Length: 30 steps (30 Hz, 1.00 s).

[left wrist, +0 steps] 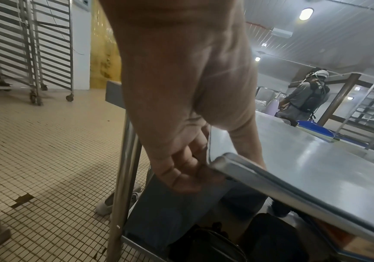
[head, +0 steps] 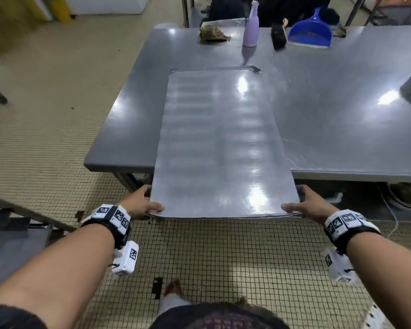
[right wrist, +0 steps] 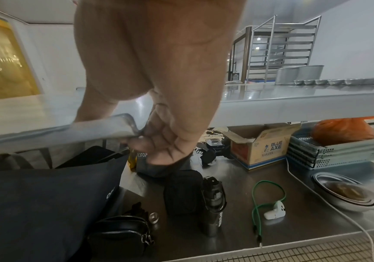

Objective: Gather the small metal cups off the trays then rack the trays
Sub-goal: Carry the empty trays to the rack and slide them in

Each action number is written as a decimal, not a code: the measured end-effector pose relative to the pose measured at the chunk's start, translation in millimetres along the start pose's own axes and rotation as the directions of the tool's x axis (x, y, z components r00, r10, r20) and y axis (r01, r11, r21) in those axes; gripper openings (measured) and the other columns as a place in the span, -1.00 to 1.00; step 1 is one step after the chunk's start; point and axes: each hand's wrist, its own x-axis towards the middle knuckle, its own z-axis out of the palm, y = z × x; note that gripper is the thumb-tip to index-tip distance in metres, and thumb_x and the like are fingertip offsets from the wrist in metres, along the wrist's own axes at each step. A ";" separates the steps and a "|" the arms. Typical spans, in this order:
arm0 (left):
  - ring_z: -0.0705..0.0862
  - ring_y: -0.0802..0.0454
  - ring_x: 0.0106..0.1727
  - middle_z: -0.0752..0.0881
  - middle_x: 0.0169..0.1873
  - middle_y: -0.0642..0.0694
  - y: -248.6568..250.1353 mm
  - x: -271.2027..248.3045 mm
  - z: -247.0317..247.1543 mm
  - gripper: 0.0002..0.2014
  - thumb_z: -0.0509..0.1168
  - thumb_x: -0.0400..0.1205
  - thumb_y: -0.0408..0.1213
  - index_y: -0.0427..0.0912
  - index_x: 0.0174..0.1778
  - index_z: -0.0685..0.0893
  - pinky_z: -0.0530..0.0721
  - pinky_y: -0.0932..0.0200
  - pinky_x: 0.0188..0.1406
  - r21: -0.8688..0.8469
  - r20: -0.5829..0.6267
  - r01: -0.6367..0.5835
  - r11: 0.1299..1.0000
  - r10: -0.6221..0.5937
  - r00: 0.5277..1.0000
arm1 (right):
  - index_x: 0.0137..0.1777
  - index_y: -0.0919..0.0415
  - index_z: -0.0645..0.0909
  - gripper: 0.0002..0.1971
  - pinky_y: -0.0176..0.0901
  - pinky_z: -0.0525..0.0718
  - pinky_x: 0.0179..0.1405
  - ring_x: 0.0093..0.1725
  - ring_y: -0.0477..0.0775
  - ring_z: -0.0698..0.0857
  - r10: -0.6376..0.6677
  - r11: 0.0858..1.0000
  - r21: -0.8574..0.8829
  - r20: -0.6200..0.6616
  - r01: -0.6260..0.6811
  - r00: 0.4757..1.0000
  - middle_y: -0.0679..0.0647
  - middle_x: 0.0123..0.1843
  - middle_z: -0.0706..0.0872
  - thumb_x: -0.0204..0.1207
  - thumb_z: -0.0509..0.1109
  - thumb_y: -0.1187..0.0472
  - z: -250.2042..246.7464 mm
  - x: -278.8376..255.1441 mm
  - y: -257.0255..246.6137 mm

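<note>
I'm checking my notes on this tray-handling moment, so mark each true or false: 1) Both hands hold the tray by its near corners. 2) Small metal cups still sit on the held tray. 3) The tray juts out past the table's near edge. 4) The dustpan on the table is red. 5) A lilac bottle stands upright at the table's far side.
1) True: the left hand and right hand grip the near corners of the tray.
2) False: the held tray's surface is bare.
3) True: its near end overhangs the steel table.
4) False: the dustpan is blue.
5) True: the lilac bottle stands upright there.
</note>
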 end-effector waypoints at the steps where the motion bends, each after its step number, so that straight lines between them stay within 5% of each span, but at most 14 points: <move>1: 0.77 -0.05 0.14 0.76 0.15 -0.04 0.1 -6.4 6.1 -0.02 0.72 0.26 -0.12 -0.06 0.56 0.35 0.65 -0.19 0.34 -0.001 0.028 0.006 1.000 -0.006 1.000 | 0.44 0.02 0.34 0.23 -0.02 0.69 0.02 0.14 0.12 0.73 -0.013 1.000 -0.022 0.024 0.014 1.000 0.00 0.22 0.67 -0.30 0.78 -0.27 -6.1 -2.8 3.9; 4: 0.73 0.00 0.17 0.71 0.20 -0.05 -2.7 -22.4 24.9 -0.03 0.70 0.30 -0.25 -0.10 0.56 0.30 0.67 -0.02 0.24 -0.047 0.076 -0.001 0.999 0.005 0.997 | 0.44 -0.04 0.31 0.30 0.00 0.74 -0.03 0.14 0.18 0.75 -0.018 0.998 -0.060 0.111 0.025 0.994 0.05 0.24 0.67 -0.41 0.80 -0.25 -22.0 -1.6 17.6; 8: 0.67 -0.06 0.31 0.66 0.30 -0.03 -10.0 -28.8 36.7 0.22 0.79 -0.09 0.06 0.06 0.48 0.30 0.58 -0.23 0.44 -0.040 0.095 -0.010 0.999 0.014 0.995 | 0.57 0.03 0.23 0.06 0.14 0.78 0.09 0.22 0.27 0.69 0.024 0.999 -0.028 0.200 -0.019 0.980 0.15 0.33 0.61 0.12 0.77 0.28 -31.2 3.5 18.9; 10: 0.67 -0.14 0.32 0.65 0.33 -0.08 -9.6 -26.1 39.9 0.21 0.79 0.02 0.02 0.01 0.54 0.26 0.60 -0.27 0.41 -0.082 0.063 -0.012 0.997 0.017 0.998 | 0.51 0.02 0.27 -0.01 0.15 0.76 0.10 0.22 0.26 0.69 0.024 1.000 0.003 0.173 -0.025 0.985 0.12 0.32 0.61 0.12 0.77 0.15 -30.8 12.0 17.6; 14: 0.71 -0.16 0.25 0.65 0.32 -0.17 -0.4 -11.9 48.1 -0.10 0.62 0.42 -0.04 -0.06 0.58 0.25 0.67 -0.26 0.31 -0.214 -0.061 -0.038 0.976 0.026 0.998 | 0.42 0.12 0.44 0.09 0.14 0.66 0.25 0.18 0.13 0.71 -0.050 0.998 0.025 -0.043 0.052 0.998 -0.02 0.19 0.67 -0.07 0.59 -0.49 -21.2 30.8 8.9; 18: 0.70 -0.01 0.08 0.68 0.16 -0.05 17.2 7.8 51.8 -0.48 0.35 0.67 0.07 -0.07 0.46 0.38 0.66 -0.04 0.03 -0.142 -0.248 -0.066 0.988 0.029 0.968 | 0.44 0.20 0.50 -0.34 0.05 0.54 0.24 0.25 0.14 0.64 -0.076 0.996 0.019 -0.221 0.082 0.972 0.05 0.26 0.66 0.54 0.35 -0.30 -7.3 49.8 -1.6; 21: 0.66 0.05 -0.03 0.67 0.04 0.01 30.7 20.8 47.8 -0.61 0.19 0.74 0.11 -0.06 0.36 0.43 0.54 0.07 -0.17 -0.062 -0.316 -0.079 0.995 0.055 0.947 | 0.48 0.18 0.50 -0.35 0.11 0.52 0.33 0.32 0.23 0.62 -0.048 0.998 -0.058 -0.303 0.032 0.952 0.14 0.36 0.65 0.59 0.23 -0.31 -4.7 66.3 -2.0; 25: 0.65 -0.12 0.16 0.67 0.18 -0.09 29.2 46.3 43.2 -0.61 0.17 0.75 0.08 -0.14 0.33 0.48 0.53 -0.01 0.09 -0.059 -0.405 -0.130 0.990 0.095 0.909 | 0.17 0.28 0.60 -0.53 -0.03 0.44 0.05 0.04 0.21 0.61 -0.122 0.980 -0.192 -0.372 0.052 0.920 0.23 0.11 0.69 0.70 0.18 -0.16 -6.0 75.4 -11.9; 28: 0.66 -0.09 0.15 0.70 0.17 -0.07 27.6 52.5 48.0 -0.63 0.20 0.75 0.05 -0.15 0.30 0.51 0.55 0.00 0.11 -0.086 -0.448 -0.181 0.980 0.124 0.885 | -0.12 0.25 0.57 -0.57 -0.03 0.42 -0.09 -0.10 0.26 0.63 -0.154 0.971 -0.234 -0.412 0.060 0.898 0.19 -0.13 0.69 0.71 0.19 -0.13 -7.2 77.7 -12.9; 30: 0.67 -0.09 0.12 0.71 0.13 -0.07 30.9 51.5 47.8 -0.65 0.22 0.74 0.04 -0.16 0.27 0.54 0.57 0.00 0.08 -0.095 -0.486 -0.213 0.972 0.141 0.862 | -0.13 0.27 0.57 -0.55 -0.01 0.45 -0.12 -0.10 0.28 0.66 -0.154 0.973 -0.221 -0.431 0.061 0.889 0.16 -0.18 0.68 0.69 0.21 -0.14 -6.8 80.8 -11.7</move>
